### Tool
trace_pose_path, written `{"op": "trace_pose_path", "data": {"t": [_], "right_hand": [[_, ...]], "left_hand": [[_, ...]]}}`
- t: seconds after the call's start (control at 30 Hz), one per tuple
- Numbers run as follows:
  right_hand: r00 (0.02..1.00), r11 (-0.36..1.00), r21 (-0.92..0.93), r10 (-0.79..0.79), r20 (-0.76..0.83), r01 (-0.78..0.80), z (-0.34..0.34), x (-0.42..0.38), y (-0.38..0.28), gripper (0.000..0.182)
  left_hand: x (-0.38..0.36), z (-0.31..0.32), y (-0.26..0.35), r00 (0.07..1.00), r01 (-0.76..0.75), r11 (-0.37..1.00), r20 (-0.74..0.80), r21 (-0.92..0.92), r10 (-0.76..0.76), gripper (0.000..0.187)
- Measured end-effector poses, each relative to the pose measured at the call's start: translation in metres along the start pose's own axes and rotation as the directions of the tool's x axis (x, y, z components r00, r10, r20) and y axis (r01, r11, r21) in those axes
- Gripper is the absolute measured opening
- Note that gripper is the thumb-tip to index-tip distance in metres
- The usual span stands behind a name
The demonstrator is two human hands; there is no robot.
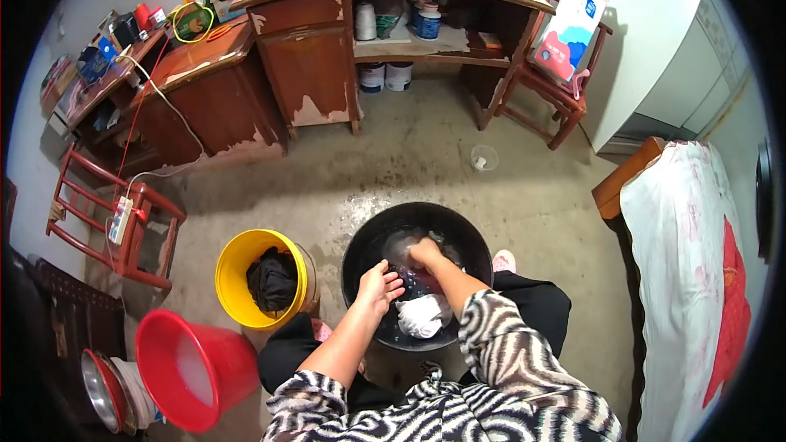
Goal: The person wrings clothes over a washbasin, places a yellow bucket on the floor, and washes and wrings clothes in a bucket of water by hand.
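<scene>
A large black basin [357, 250] stands on the floor between my legs, with dark wet contents. A bunched white cloth [423, 316] lies in its near part. My left hand [379, 288] is held over the basin's left side, fingers stretched and apart, with nothing in it. My right hand [424, 252] reaches into the middle of the basin with its fingers curled. A greyish, blurred patch lies beside those fingers; what they hold is hidden. To the left, a yellow bucket [231, 278] contains a dark bunched cloth [273, 280].
A red bucket [237, 364] with cloudy liquid stands at the lower left, beside stacked basins [102, 389]. A small clear tub [485, 158] sits on the floor ahead. Wooden chairs [151, 217], a desk [303, 74] and a bed [679, 278] surround the floor.
</scene>
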State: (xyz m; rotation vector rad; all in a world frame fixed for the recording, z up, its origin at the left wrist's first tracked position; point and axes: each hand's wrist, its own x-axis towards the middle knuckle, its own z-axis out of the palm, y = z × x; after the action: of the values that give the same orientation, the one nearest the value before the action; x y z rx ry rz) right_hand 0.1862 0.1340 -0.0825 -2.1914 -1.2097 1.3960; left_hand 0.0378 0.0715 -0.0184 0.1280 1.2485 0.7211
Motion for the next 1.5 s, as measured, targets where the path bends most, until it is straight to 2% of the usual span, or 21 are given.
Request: {"op": "trace_pose_path", "data": {"t": [0.07,0.13,0.23,0.33,0.37,0.4,0.43,0.57,0.63,0.73,0.77,0.87,0.93,1.0,1.13,1.2,1.3,1.37,1.4,1.47,1.5], "right_hand": [[0.978,0.885,0.452,-0.182,0.105,0.116,-0.010,-0.020,-0.012,0.022],[0.926,0.757,0.608,-0.366,0.093,0.239,-0.028,-0.061,-0.039,0.024],[0.860,0.651,0.706,-0.497,0.117,0.280,-0.040,-0.095,-0.049,0.025],[0.838,0.555,0.763,-0.544,0.033,0.330,-0.031,-0.135,-0.052,0.038],[0.809,0.532,0.754,-0.587,0.000,0.386,-0.026,-0.149,-0.053,0.038],[0.777,0.504,0.744,-0.629,-0.032,0.439,-0.019,-0.163,-0.054,0.038],[0.763,0.514,0.734,-0.647,-0.008,0.444,-0.009,-0.174,-0.049,0.046],[0.659,0.555,0.416,-0.735,-0.161,0.721,0.010,-0.181,-0.043,0.032],[0.434,0.456,-0.036,-0.866,-0.248,0.889,0.006,-0.179,-0.052,0.027],[0.413,0.489,-0.364,-0.870,-0.268,0.793,0.001,-0.135,-0.054,0.021],[0.488,0.579,-0.348,-0.813,-0.318,0.737,-0.002,-0.120,-0.050,0.023],[0.705,0.769,-0.442,-0.620,-0.345,0.461,-0.016,-0.076,-0.031,0.031],[0.836,0.825,-0.450,-0.485,-0.255,0.341,-0.025,-0.061,-0.013,0.032],[0.795,0.733,-0.593,-0.557,-0.241,0.333,-0.028,-0.051,-0.007,0.039],[0.838,0.733,-0.626,-0.498,-0.224,0.268,-0.034,-0.054,-0.018,0.046],[0.740,0.612,-0.644,-0.665,-0.106,0.458,-0.024,-0.054,-0.017,0.049],[0.818,0.530,-0.672,-0.536,0.208,0.518,0.002,-0.061,-0.008,0.065],[0.818,0.507,-0.696,-0.536,0.207,0.508,0.021,-0.044,0.009,0.061],[0.818,0.509,-0.694,-0.536,0.207,0.509,0.026,-0.027,0.013,0.061],[0.881,0.769,-0.460,-0.280,0.382,0.444,0.024,0.003,0.016,0.051],[0.909,0.859,-0.342,-0.281,0.310,0.382,0.019,0.008,0.013,0.046]], "left_hand": [[0.002,0.001,0.002,1.000,0.001,0.999,-0.004,-0.041,-0.001,0.066],[0.003,0.004,0.004,0.999,0.021,0.995,-0.033,-0.098,-0.024,0.075],[0.003,0.007,0.008,0.997,0.078,0.991,0.034,-0.106,-0.075,0.084],[-0.011,0.014,0.012,0.943,0.060,0.996,0.330,-0.067,-0.034,0.079],[-0.009,0.014,0.012,0.912,0.128,0.970,0.410,-0.208,-0.032,0.063],[0.020,0.005,-0.001,0.832,0.048,0.945,0.536,-0.323,0.141,0.074],[0.020,0.003,0.001,0.811,0.119,0.950,0.580,-0.288,0.075,0.072],[0.031,-0.009,0.004,0.716,0.082,0.986,0.696,-0.148,0.045,0.059],[0.037,-0.012,-0.004,0.678,0.031,0.995,0.733,-0.097,0.051,0.055],[0.040,-0.006,-0.029,0.683,-0.107,0.790,0.533,-0.603,0.500,0.039],[-0.006,0.026,-0.003,0.929,-0.048,0.838,0.285,-0.543,0.238,0.023],[0.000,0.021,-0.011,0.932,-0.248,0.938,0.203,-0.244,0.299,0.014],[-0.015,0.023,-0.005,0.922,-0.333,0.914,0.120,-0.232,0.367,0.023],[0.000,0.013,-0.008,0.861,-0.474,0.851,0.084,-0.227,0.502,0.027],[-0.022,0.005,0.021,0.979,-0.163,0.986,0.116,-0.024,0.165,0.066],[-0.022,0.007,0.016,0.990,-0.139,0.988,0.016,-0.072,0.140,0.068],[-0.026,0.008,0.013,0.973,-0.203,0.974,-0.135,-0.103,0.188,0.067],[-0.020,0.002,0.010,0.977,-0.186,0.978,-0.127,-0.096,0.173,0.067],[-0.018,0.000,0.009,0.981,-0.168,0.982,-0.117,-0.090,0.157,0.067],[-0.018,0.000,0.008,0.981,-0.170,0.983,-0.108,-0.072,0.162,0.068],[-0.017,0.001,0.009,0.982,-0.161,0.983,-0.116,-0.088,0.150,0.069]]}}
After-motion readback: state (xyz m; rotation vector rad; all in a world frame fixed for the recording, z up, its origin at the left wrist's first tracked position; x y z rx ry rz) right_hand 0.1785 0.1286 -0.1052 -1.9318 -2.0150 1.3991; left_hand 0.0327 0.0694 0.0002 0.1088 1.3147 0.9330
